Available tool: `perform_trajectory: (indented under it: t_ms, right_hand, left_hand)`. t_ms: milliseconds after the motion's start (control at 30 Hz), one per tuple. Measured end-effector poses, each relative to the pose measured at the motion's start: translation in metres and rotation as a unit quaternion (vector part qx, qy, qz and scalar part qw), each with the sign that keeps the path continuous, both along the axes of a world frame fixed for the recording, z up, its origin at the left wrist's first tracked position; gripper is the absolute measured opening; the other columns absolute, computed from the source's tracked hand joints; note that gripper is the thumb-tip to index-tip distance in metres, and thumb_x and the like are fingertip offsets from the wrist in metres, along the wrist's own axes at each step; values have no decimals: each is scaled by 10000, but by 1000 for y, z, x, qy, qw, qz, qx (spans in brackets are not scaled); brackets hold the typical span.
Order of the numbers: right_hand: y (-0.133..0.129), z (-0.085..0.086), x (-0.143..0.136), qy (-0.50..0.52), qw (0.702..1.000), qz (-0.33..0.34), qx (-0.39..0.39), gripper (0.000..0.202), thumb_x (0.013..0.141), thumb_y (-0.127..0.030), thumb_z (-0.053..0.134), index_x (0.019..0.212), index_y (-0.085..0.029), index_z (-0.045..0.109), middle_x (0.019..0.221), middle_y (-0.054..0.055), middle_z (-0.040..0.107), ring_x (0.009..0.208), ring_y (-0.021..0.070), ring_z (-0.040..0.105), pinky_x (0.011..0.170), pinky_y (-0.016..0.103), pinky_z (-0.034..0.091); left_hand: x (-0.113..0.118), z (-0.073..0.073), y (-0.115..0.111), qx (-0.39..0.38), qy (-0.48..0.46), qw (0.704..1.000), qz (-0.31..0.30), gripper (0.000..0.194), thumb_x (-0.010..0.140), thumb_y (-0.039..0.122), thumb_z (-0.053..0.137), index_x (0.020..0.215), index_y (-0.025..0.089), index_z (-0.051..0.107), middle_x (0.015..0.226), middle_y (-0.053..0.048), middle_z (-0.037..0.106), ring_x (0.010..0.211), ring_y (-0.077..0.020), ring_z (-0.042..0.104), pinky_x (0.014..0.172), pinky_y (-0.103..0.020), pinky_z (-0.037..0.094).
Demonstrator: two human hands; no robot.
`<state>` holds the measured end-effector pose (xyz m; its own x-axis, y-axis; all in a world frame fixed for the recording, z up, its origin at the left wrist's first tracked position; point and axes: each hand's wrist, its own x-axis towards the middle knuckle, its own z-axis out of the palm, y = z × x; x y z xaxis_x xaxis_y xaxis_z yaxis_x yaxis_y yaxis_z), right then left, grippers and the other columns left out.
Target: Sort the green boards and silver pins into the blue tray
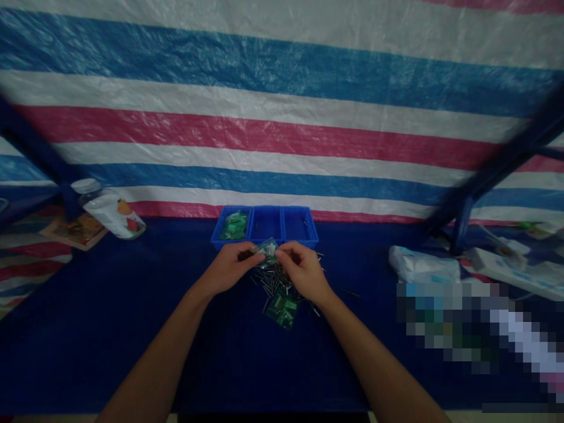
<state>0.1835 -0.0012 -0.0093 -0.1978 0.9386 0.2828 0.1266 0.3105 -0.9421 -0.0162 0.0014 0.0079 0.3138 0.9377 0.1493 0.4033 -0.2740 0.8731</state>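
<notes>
My left hand point(229, 267) and my right hand point(302, 270) meet over the dark blue table point(132, 329), both pinching one small green circuit board point(268, 249) between their fingertips. Below the hands lies a loose heap of thin metal pins point(272, 281). A small stack of green boards point(282, 308) rests just under my right wrist. Right behind the hands stands a blue tray point(264, 226) with three compartments: the left one holds green boards point(233, 226), and the middle and right ones look nearly bare.
A white bottle point(112, 212) lies on its side at the back left, beside a booklet point(77, 230). A white plastic pack point(423, 267) and a white device point(513, 267) sit at the right. Blue frame posts point(462, 223) rise before a striped tarpaulin point(282, 117).
</notes>
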Motion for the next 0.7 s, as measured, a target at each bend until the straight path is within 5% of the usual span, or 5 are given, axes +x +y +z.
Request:
perform_trajectory:
  t_ms: [233, 433, 567, 700]
  right_hand:
    - [0, 2, 2, -25, 999, 30, -37, 232, 825, -420, 643, 917, -216, 703, 471, -95, 358, 429, 74, 299, 421, 223, 209]
    - [2, 9, 3, 78, 988, 9, -130, 331, 800, -425, 617, 1042, -206, 672, 630, -17, 667, 364, 87, 456, 380, 242, 313]
    - [4, 9, 5, 110, 989, 19, -96, 308, 776, -313, 577, 1048, -211, 679, 643, -5, 673, 536, 135, 630, 494, 245, 397]
    - [2, 10, 7, 119, 991, 20, -57, 297, 821, -366, 560, 1047, -220, 687, 659, -1, 684, 592, 144, 645, 563, 269, 429]
  left_hand:
    - [2, -2, -1, -5, -10, 1000, -8, 252, 837, 407, 658, 755, 169, 647, 651, 28, 572, 603, -108, 489, 562, -240, 358]
    - [0, -3, 2, -14, -112, 993, 28, 350, 867, 436, 612, 1122, 201, 654, 699, 6, 622, 623, -132, 552, 587, -268, 429]
    - [-1, -4, 2, -34, -153, 987, -43, 458, 896, 521, 553, 1217, 202, 617, 870, -67, 709, 692, -158, 605, 637, -301, 469]
    - [1, -6, 1, -34, -183, 981, -53, 500, 884, 533, 584, 1283, 234, 584, 1033, -80, 711, 772, -168, 634, 668, -294, 471]
